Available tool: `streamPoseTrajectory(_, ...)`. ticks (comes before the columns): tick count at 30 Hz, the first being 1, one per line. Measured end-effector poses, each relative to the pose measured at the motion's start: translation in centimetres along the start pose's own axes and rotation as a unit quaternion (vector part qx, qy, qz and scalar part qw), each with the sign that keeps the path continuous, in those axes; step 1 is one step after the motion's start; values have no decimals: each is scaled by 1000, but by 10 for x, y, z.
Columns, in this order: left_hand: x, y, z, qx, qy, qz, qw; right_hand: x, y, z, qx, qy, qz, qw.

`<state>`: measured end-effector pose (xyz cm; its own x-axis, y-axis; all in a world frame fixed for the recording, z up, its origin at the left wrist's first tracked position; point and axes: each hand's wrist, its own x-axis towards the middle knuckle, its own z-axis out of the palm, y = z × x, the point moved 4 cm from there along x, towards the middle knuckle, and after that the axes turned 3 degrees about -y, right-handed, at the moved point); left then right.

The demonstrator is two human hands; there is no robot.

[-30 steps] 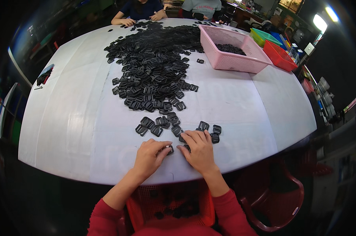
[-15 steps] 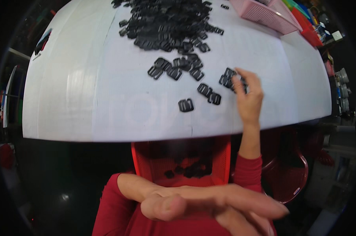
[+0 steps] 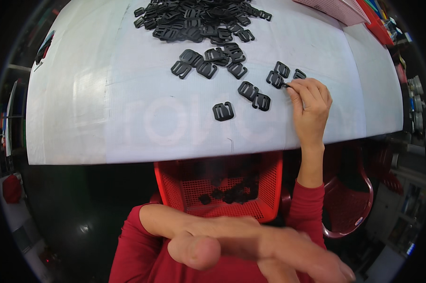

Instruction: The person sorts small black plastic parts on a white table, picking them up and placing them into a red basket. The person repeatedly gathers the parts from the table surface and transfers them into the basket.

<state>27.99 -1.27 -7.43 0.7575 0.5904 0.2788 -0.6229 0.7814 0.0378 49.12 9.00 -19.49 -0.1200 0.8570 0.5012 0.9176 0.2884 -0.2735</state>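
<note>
My right hand (image 3: 312, 101) is over the right part of the white table, its thumb and fingers pinched on a black plastic buckle (image 3: 286, 85), of which only a small edge shows. Right beside the fingertips lie a few more buckles (image 3: 282, 69). Close to the camera, my left hand (image 3: 241, 243) stretches across my lap with its fingers extended to the right; nothing shows in it, though its underside is hidden. Two buckles (image 3: 254, 95) touch each other left of my right hand, and a single buckle (image 3: 223, 111) lies nearer the front edge.
A large heap of black buckles (image 3: 194, 21) covers the far middle of the table (image 3: 81, 104), with a small cluster (image 3: 207, 61) before it. Below the front edge, a red basket (image 3: 162, 188) holds some dark pieces. A pink basket (image 3: 338, 10) stands far right; a dark red chair (image 3: 347, 207) is below.
My right hand has closed from a spread grasp over the buckles to a pinch at their right side. The view has shifted slightly. My left hand stays stretched out in about the same place.
</note>
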Motion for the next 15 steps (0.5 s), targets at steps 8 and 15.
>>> streamPoseTrajectory(8, 19, 98, -110, 933, 182, 97, 295, 20, -11, 13, 88, -42, 9, 995)
streamPoseTrajectory(15, 14, 120, -148, 982, 186, 2, 44, 57, -50, 61, 21, -60, -123, 990)
